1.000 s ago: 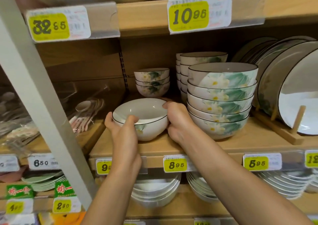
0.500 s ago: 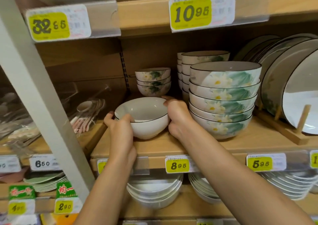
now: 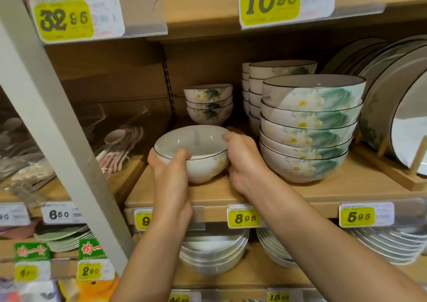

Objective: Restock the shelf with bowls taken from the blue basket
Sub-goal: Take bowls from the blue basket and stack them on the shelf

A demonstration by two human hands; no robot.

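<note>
Fingers [image 3: 182, 155] of left hand [image 3: 169, 174] hooked over near rim of bowl [image 3: 196, 143], thumb on the rim, the rest hidden under the wall. Fingers of right hand [image 3: 242, 160] wrapped round the right rim and side. Both hands clamped on the bowl.

Bowl upright, mouth up, tipped a little toward the camera; round, so no long axis. Foot at the front left of the shelf [image 3: 335, 186]; whether touching the board or just above it, cannot tell.

Just right of the right hand, stack of large bowls [image 3: 309, 128], close enough to crowd that side. Behind the bowl, three small bowls [image 3: 208, 104] stacked. Further back right, taller stack [image 3: 254, 93]. Far right, plates [image 3: 392, 98] on edge in wooden rack [image 3: 392, 174]. Left, past grey post [image 3: 57, 139], wrapped spoons [image 3: 120, 144] on the next board. Below the shelf edge, yellow price tag [image 3: 243, 217].

Bowl white and glossy inside, thin dark line along the rim, faint yellow flower print on the outer wall at right.
</note>
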